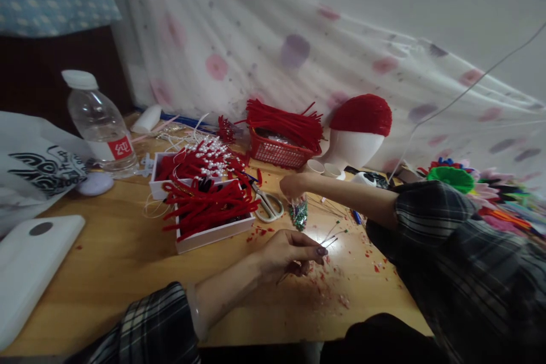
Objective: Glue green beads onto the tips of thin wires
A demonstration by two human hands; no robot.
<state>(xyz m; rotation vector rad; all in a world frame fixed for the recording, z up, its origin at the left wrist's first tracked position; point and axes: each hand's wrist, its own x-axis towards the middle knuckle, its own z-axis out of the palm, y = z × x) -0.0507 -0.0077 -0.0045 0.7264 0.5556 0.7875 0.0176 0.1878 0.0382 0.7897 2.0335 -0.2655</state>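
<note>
My left hand (290,253) rests low over the wooden table (119,261), fingers pinched on a few thin wire pins (330,239) that stick out to the right. My right hand (292,185) reaches forward with its fingers curled closed on the top of a small clear bag of green beads (299,213), lifted just above the table. Scissors (268,205) lie just left of that bag. A white box (213,232) heaped with red pipe cleaners sits left of the scissors, and behind it another box holds pearl stems (211,156).
A red basket of pipe cleaners (279,151) and a white head form with a red cap (360,133) stand at the back. A water bottle (100,125), a plastic bag (34,170) and a white tablet-like slab (29,261) occupy the left. Colourful craft pieces (469,182) lie right.
</note>
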